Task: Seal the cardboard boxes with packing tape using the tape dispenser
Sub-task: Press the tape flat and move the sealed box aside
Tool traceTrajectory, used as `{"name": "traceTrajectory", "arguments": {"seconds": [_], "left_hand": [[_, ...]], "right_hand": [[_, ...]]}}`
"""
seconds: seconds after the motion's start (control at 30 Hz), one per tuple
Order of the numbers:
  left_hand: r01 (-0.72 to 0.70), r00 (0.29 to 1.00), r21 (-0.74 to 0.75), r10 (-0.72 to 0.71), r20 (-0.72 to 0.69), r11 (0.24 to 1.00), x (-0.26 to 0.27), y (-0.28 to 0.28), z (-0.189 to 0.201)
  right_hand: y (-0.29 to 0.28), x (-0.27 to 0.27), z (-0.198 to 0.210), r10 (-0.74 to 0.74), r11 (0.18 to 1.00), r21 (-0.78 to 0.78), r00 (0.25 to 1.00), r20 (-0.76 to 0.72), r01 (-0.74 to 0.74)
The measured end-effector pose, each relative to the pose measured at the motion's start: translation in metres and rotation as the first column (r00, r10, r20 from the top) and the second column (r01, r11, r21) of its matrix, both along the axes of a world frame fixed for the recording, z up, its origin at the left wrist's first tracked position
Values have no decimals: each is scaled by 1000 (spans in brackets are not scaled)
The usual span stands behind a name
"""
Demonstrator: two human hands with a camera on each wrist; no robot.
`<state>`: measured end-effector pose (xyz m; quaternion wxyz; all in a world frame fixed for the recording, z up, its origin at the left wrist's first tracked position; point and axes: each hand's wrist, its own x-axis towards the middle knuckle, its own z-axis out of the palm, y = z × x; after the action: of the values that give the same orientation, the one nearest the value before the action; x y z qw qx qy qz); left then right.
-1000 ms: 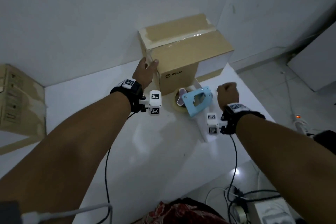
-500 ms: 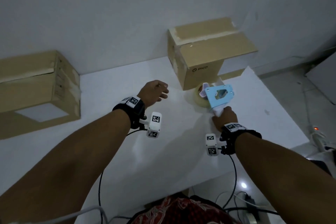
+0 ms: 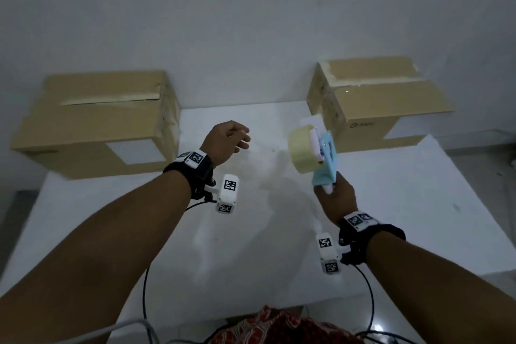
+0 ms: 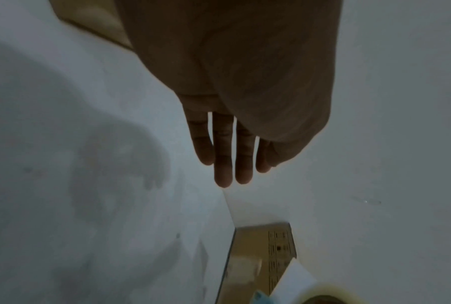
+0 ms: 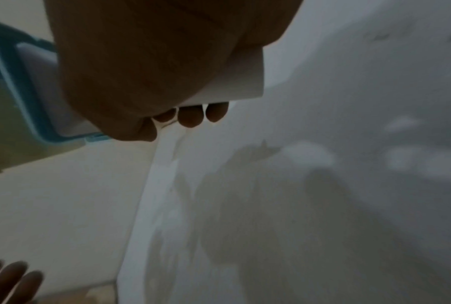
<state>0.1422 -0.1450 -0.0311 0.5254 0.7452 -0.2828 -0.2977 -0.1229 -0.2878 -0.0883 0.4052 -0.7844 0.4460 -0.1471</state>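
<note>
Two cardboard boxes stand on the white table [image 3: 265, 246] against the wall. The right box [image 3: 382, 103] has tape along its top seam. The left box [image 3: 95, 120] shows its top seam with a slightly lifted flap edge. My right hand [image 3: 335, 198] grips the white handle of the light-blue tape dispenser [image 3: 325, 159], held in the air with its beige tape roll [image 3: 303, 151] facing left; the same grip shows in the right wrist view [image 5: 151, 78]. My left hand [image 3: 227, 141] hovers over the table between the boxes, its fingers [image 4: 227, 156] straight and holding nothing.
A white wall rises right behind both boxes. Black cables [image 3: 145, 296] hang from my wrist cameras over the table's near edge. Red patterned cloth [image 3: 279, 327] lies below that edge. Floor shows at the far right.
My left hand let go of the right box and drew back to the middle. My right hand took the dispenser by its handle and lifted it off the table. The head view swung left, revealing the left box.
</note>
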Motion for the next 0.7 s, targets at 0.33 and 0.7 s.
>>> {"name": "traceTrajectory", "arguments": {"seconds": [0.33, 0.7], "left_hand": [[-443, 854, -72, 445, 267, 893, 115, 145, 32], [-775, 617, 379, 475, 627, 505, 241, 275, 38]], "right_hand": [[84, 174, 44, 290, 917, 204, 923, 253, -343], [143, 314, 52, 192, 901, 299, 907, 375, -314]]}}
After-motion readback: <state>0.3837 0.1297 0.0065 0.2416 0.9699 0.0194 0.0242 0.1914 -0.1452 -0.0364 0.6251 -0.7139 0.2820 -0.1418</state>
